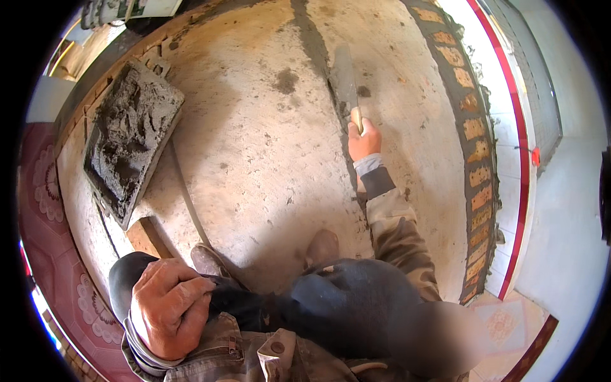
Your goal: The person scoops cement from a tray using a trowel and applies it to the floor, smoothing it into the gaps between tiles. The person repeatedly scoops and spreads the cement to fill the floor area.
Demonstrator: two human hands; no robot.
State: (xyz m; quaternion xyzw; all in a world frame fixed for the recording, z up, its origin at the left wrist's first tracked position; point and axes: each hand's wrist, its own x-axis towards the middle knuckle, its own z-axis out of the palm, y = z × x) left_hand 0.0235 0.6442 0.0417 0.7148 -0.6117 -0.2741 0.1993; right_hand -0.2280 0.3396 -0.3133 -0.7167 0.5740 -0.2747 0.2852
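Note:
My right hand [365, 142] is closed around the wooden handle of a trowel [345, 75]. Its long grey blade points away from me and lies over or against the pale slab beside a dark mortar-filled seam [310, 38]; I cannot tell if it presses down. My left hand [170, 307] rests at my left knee with its fingers curled in, and nothing shows in it. To the left, a dark shallow tray [156, 159] holds wet grey mortar [127, 118], heaped and furrowed.
Pale slabs [248, 140] spread before my shoes [323, 247]. A brick row [476, 151] bedded in mortar runs along the right, beside a white wall with a red stripe [523, 146]. A wooden block [147, 237] lies near my left knee. A whitish bucket [143, 7] stands far left.

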